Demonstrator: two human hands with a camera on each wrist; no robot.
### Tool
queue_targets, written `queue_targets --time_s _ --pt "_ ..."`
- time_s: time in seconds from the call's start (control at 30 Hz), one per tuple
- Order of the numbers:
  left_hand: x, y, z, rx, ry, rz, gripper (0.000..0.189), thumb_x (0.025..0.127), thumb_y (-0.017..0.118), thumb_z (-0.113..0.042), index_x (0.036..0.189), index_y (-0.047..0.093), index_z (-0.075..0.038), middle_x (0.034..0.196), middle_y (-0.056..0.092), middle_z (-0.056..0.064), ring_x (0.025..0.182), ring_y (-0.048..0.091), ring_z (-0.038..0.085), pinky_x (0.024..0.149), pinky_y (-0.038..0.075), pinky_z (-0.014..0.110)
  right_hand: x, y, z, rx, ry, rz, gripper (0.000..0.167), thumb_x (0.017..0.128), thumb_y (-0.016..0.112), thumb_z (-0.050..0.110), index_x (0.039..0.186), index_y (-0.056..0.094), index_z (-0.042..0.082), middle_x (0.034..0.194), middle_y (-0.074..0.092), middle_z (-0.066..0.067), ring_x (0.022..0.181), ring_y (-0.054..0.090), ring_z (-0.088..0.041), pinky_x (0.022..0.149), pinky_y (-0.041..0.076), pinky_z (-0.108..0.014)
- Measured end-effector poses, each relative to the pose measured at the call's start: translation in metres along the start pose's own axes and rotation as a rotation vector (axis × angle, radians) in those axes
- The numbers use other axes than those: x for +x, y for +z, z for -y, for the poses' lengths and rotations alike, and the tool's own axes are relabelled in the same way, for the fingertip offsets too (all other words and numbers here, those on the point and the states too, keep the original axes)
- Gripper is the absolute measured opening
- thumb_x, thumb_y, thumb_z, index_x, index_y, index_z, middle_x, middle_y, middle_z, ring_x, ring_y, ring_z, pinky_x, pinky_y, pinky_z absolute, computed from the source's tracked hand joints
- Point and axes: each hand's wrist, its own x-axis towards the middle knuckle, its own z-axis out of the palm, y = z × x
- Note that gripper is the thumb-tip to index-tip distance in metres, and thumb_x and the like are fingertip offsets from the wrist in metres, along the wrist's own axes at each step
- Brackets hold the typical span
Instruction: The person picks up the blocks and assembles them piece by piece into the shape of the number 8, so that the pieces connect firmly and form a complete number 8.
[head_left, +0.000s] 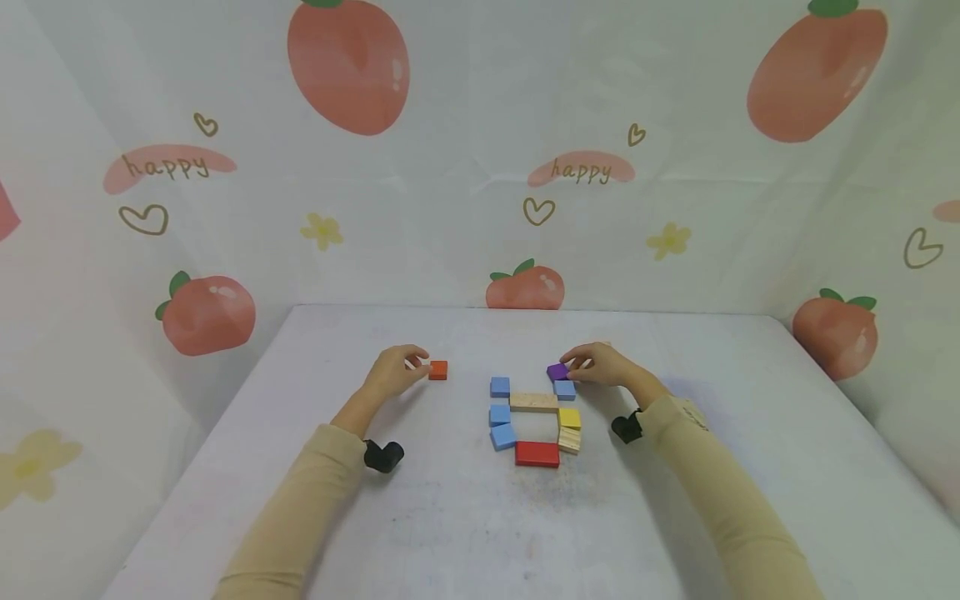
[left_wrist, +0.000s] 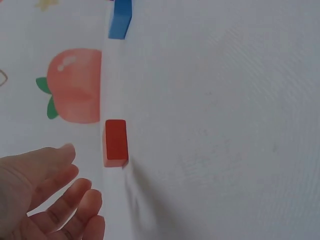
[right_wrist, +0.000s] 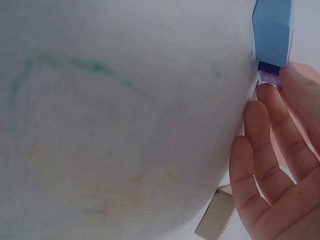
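Nearest the person, a flat red wooden block (head_left: 537, 453) forms the near side of a ring of blocks on the white cloth-covered table (head_left: 465, 533). The ring's one flank is a pale grained wooden block (head_left: 569, 440) and a small yellow block (head_left: 569, 417). Its other flank is three light blue blocks (head_left: 500, 412). A long natural wood plank (head_left: 534, 402) lies across the middle.

The right hand (head_left: 600, 364) rests at the far corner of this ring. Its fingertips (right_wrist: 264, 102) touch a small purple block (head_left: 557, 372), which sits against a further blue block (head_left: 565, 389). The wrist view shows the fingers nearly straight, so they press or steady the purple block; no firm pinch is evident.

The left hand (head_left: 395, 371) lies well apart from the ring on the opposite side. A small orange-red rectangular block (left_wrist: 115, 142) sits on the table just beyond its fingertips. The wrist view shows relaxed, spread fingers holding nothing and a gap before the block.

Judgement: the step in hand is placing the purple block into the ring while the left hand goes for the next piece. The next move calls for the left fingers to close that gap and take the orange-red block by its long sides. The right hand must release the purple block without nudging the blue block beside it.
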Motion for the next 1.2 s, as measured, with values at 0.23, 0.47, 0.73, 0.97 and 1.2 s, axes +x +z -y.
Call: queue_targets --time_s 0.23,0.47,0.73,0.97,1.2 --pt "0.005 0.004 0.010 0.001 -0.064 0.071 0.036 0.088 0.061 -0.018 0.119 0.058 0.000 0.107 0.061 0.019 0.094 0.057 0.028 0.076 0.049 0.035 0.000 0.000 -0.001 -0.006 -0.013 -0.006 0.032 0.088 0.062 0.011 0.118 0.060 0.001 0.102 0.067 -0.016 0.097 0.062 -0.028 0.087 0.052 -0.042" --pt "0.007 0.007 0.014 0.006 -0.068 0.086 0.038 0.088 0.063 -0.017 0.120 0.057 0.001 0.108 0.061 0.020 0.094 0.057 0.030 0.078 0.049 0.037 0.001 0.001 -0.002 0.003 -0.013 -0.011 0.032 0.088 0.063 0.011 0.118 0.060 0.001 0.101 0.067 -0.017 0.096 0.061 -0.027 0.087 0.052 -0.042" --pt "0.008 0.009 0.012 0.039 -0.065 0.088 0.039 0.087 0.063 -0.016 0.122 0.056 0.001 0.107 0.061 0.020 0.096 0.056 0.030 0.085 0.047 0.042 0.001 0.001 -0.001 0.011 0.006 -0.016 0.032 0.088 0.063 0.012 0.118 0.061 0.002 0.101 0.067 -0.016 0.096 0.061 -0.028 0.087 0.052 -0.042" --pt "0.007 0.012 0.012 0.067 -0.042 0.068 0.038 0.087 0.063 -0.016 0.121 0.057 0.001 0.106 0.062 0.020 0.096 0.056 0.031 0.086 0.046 0.044 0.001 0.002 -0.001 0.008 0.017 -0.017 0.032 0.087 0.064 0.013 0.118 0.061 0.003 0.103 0.066 -0.016 0.096 0.061 -0.028 0.086 0.052 -0.039" --pt "0.008 0.014 0.012 0.083 -0.049 0.060 0.039 0.087 0.064 -0.015 0.123 0.057 -0.002 0.107 0.062 0.020 0.097 0.057 0.030 0.086 0.046 0.044 0.001 0.002 -0.004 0.011 -0.009 -0.024 0.032 0.087 0.064 0.012 0.117 0.061 0.001 0.099 0.067 -0.015 0.094 0.061 -0.026 0.084 0.052 -0.039"
